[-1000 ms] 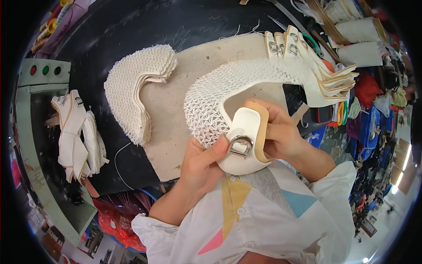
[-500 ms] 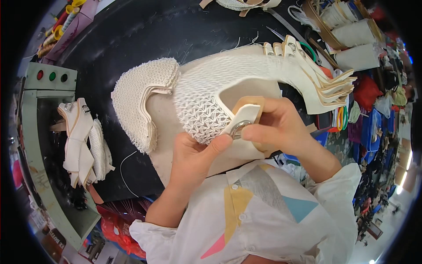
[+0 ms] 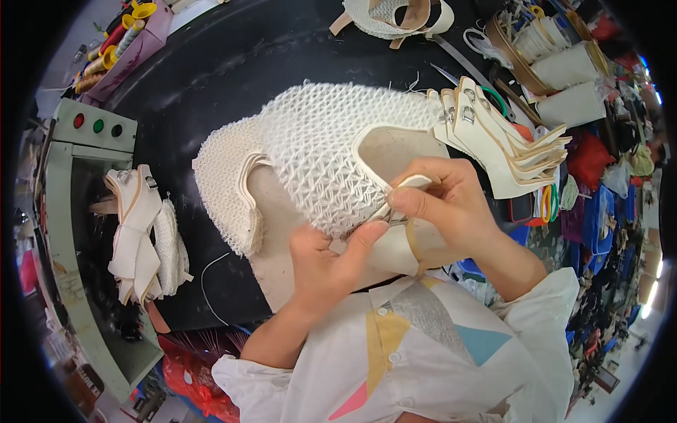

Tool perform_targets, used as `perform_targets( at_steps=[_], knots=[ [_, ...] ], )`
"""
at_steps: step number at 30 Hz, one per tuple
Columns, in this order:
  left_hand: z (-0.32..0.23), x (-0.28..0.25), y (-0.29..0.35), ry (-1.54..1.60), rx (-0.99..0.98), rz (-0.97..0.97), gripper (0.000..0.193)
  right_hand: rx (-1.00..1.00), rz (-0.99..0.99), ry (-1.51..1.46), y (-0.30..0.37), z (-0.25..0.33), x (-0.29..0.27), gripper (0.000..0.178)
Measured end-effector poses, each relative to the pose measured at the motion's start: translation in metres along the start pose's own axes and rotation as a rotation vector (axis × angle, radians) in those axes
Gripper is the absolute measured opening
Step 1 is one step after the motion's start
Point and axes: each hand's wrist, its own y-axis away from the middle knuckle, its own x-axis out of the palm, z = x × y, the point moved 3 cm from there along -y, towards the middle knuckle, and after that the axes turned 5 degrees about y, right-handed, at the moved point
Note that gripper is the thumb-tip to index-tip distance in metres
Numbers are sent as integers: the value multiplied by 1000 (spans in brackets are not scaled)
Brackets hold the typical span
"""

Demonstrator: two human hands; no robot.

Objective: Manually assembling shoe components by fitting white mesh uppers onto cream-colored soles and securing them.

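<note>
A white woven shoe upper (image 3: 317, 141) with a smooth bound edge lies in front of me, its near corner lifted. My left hand (image 3: 328, 264) grips that corner, thumb on top and most fingers hidden underneath. My right hand (image 3: 451, 208) pinches a cream strap piece (image 3: 415, 181) against the same corner; its metal buckle is mostly covered by my fingers. To the left lies a stack of similar woven pieces (image 3: 226, 180). Further cream straps with buckles (image 3: 493, 144) fan out in a pile to the right of the upper.
A beige board (image 3: 271, 271) lies under the work on the black table (image 3: 211, 77). At left are finished-looking uppers (image 3: 137, 236) and a grey-green machine housing (image 3: 95, 130) with buttons. Thread spools (image 3: 116, 53), scissors (image 3: 443, 72) and white rolls (image 3: 571, 92) sit at the back.
My right hand has folded the strap piece over, so its buckle turned out of sight at the upper's corner. The upper has shifted slightly up and left at its far edge.
</note>
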Motion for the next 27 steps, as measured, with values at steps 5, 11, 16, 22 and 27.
perform_targets(
  at_steps=[5,11,16,22,27],
  knots=[
    [9,-2,2,64,-23,24,14,81,67,-72,-2,-3,3,13],
    [11,-3,3,126,-145,134,18,2,6,-27,1,-5,-3,18],
    [10,-3,-6,49,-24,5,16,-204,-229,203,-4,9,-14,15],
    [-9,22,-40,623,63,-181,17,-296,315,235,61,5,-4,46],
    [4,33,-11,765,-333,-135,22,244,-37,-1241,37,-57,6,82]
  ],
)
